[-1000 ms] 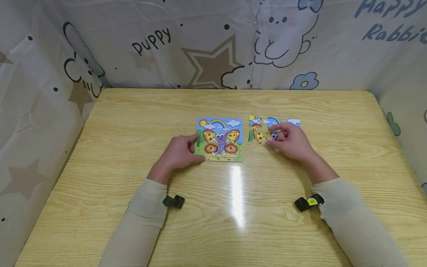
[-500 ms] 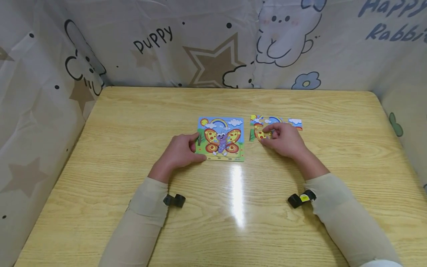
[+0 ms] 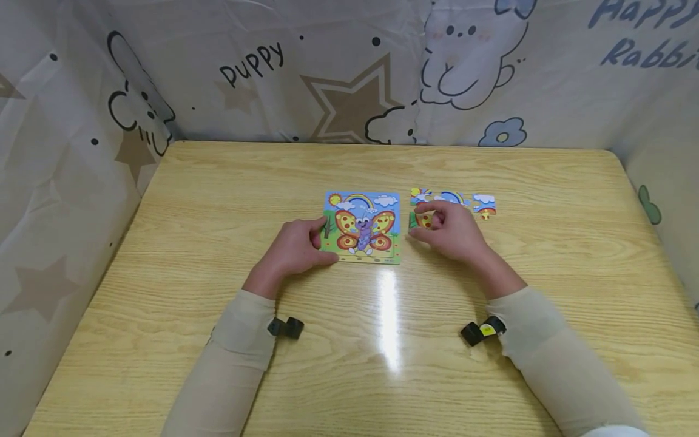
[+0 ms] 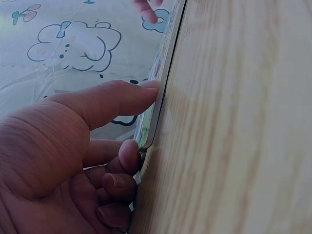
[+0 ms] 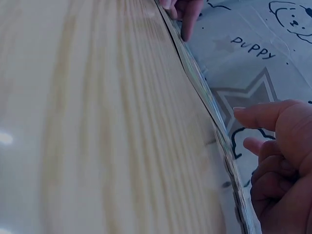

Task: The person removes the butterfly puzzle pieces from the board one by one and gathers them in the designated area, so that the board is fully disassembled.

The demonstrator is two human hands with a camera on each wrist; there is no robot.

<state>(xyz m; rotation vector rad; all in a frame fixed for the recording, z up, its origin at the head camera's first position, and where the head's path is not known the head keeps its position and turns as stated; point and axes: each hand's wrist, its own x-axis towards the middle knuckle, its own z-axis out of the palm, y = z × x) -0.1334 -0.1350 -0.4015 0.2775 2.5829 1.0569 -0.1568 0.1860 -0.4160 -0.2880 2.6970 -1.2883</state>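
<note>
With the left hand (image 3: 295, 246) pinching the butterfly board (image 3: 364, 224) at its lower-left corner, mid-frame, the right hand (image 3: 454, 229), thumb and index spread at the puzzle pieces (image 3: 449, 196) right of centre, should ideally handle 1 piece lightly by its edges.

I'm getting one left hand (image 3: 295, 247), one right hand (image 3: 455, 230), two sleeves (image 3: 235, 352), two wrist cams (image 3: 294, 328), one butterfly board (image 3: 363, 227), one table (image 3: 218, 200). Puzzle pieces (image 3: 483, 201)? Partly hidden, can't count 'em.
</note>
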